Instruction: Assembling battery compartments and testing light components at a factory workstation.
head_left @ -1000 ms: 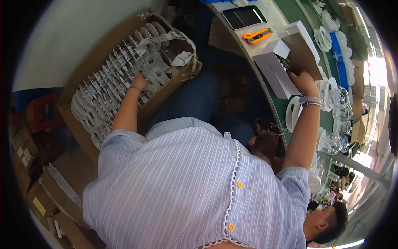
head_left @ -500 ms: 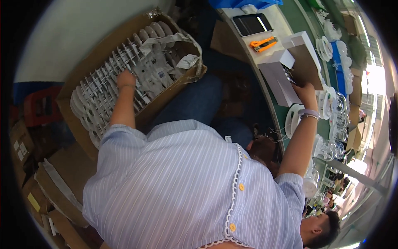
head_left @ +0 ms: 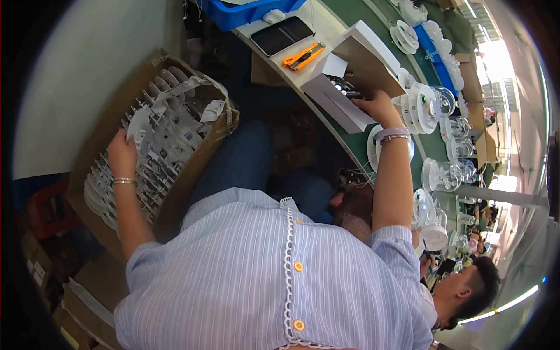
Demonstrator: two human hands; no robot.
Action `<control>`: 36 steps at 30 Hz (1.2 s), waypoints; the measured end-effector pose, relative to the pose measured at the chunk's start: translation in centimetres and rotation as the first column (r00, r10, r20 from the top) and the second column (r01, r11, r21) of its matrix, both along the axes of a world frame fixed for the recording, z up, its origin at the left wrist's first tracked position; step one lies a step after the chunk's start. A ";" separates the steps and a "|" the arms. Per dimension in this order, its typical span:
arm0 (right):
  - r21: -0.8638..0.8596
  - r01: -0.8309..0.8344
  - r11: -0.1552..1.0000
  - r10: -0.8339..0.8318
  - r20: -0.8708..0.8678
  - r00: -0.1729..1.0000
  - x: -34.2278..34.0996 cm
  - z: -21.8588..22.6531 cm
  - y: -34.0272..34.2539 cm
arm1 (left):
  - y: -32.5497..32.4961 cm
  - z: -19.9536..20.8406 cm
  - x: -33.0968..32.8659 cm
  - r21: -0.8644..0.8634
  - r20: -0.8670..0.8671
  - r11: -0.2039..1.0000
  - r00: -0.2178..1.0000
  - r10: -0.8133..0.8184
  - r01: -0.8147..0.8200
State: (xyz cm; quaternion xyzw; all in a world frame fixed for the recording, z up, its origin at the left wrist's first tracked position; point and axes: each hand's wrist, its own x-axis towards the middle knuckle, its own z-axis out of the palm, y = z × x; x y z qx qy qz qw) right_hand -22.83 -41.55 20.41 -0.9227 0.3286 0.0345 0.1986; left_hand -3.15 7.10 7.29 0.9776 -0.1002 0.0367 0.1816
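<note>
A brown cardboard box [head_left: 201,153] on the left holds closely packed rows of white discs with small fittings [head_left: 169,149]. Over its far-left side, my left hand [head_left: 122,154] is closed on the edge of one white disc [head_left: 140,125], lifted above the rows. My right hand [head_left: 382,109] is at the opening of a small white carton [head_left: 333,100] on the bench. Small shiny metal parts [head_left: 345,85] lie inside this carton, close to my fingertips. The box wall and the hand itself hide most of the right fingers.
An orange cutter [head_left: 303,56], a dark tablet-like device [head_left: 282,35] and a blue bin [head_left: 245,13] sit along the bench's near end. White discs with clear domes [head_left: 429,108] line the green bench [head_left: 359,143]. Another person [head_left: 461,291] sits at the lower right.
My left hand has come up from among the rows and moved left, now with a white disc in it. My right hand stays at the carton. The whole view has shifted.
</note>
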 end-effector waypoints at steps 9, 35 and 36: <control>-0.063 0.026 0.998 -0.012 0.206 0.978 -0.6 -0.2 1.5 | -5.4 8.8 -1.8 -0.242 0.414 0.923 0.892 -0.182 0.301; 0.838 -0.456 -0.300 -0.706 0.126 0.697 -4.5 3.0 6.2 | -19.0 12.3 -10.6 -0.188 0.727 0.191 0.267 -0.632 0.963; 0.883 -0.393 -0.255 -0.707 0.107 0.699 -4.8 3.1 7.1 | -19.0 13.5 -11.1 -0.055 0.727 0.192 0.171 -0.664 0.980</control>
